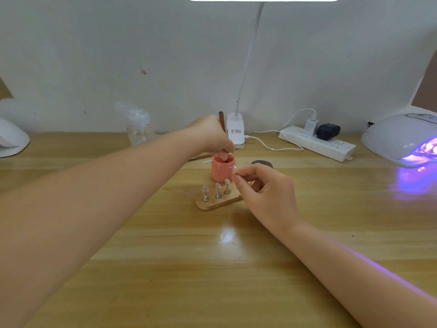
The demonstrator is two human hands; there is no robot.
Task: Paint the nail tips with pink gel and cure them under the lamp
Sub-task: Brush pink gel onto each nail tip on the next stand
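Note:
An open pink gel jar (221, 171) stands mid-table. My left hand (210, 134) grips a brown-handled brush (221, 121) whose tip dips into the jar. In front of the jar lies a small wooden stand (216, 201) with three clear nail tips (217, 187) on metal posts. My right hand (264, 188) pinches a nail tip holder at the stand's right end, hiding that end. The white curing lamp (399, 138) glows purple at the far right.
The jar's dark lid (262, 164) lies behind my right hand. A white power strip (316, 143) with plugs and cables sits at the back, beside a desk lamp's clip base (235, 131). A clear pump bottle (138, 127) stands back left. A white object (11, 138) is at the left edge.

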